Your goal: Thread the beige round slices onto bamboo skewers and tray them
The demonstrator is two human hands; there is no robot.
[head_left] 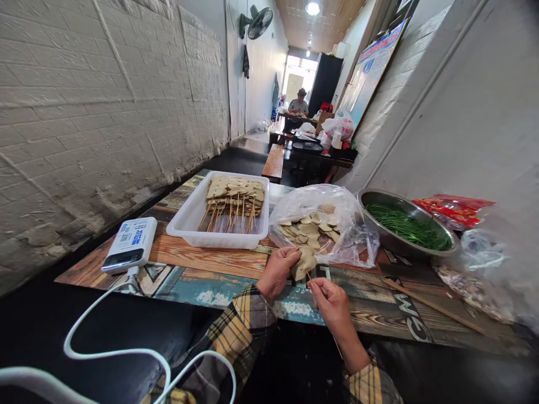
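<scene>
Flat, pale beige slices [304,262] hang together at the end of a thin wooden skewer [309,275]. My left hand [278,270] pinches the slices at their left edge. Lower down, my right hand [330,300] is closed on the skewer, whose tail passes under the palm. Just beyond my hands lies an open clear plastic bag [357,224] with loose slices [309,229] of the same kind. To its left stands a white plastic tray [189,224] with stacked skewers of slices [236,193], their sticks pointing toward me.
A steel bowl [446,252] of green chives stands right, near a red package [455,207] and another plastic bag [484,252]. One long stick [438,307] lies at front right. A white power bank [131,244] with a cable [122,352] is left. A person [298,105] sits far back.
</scene>
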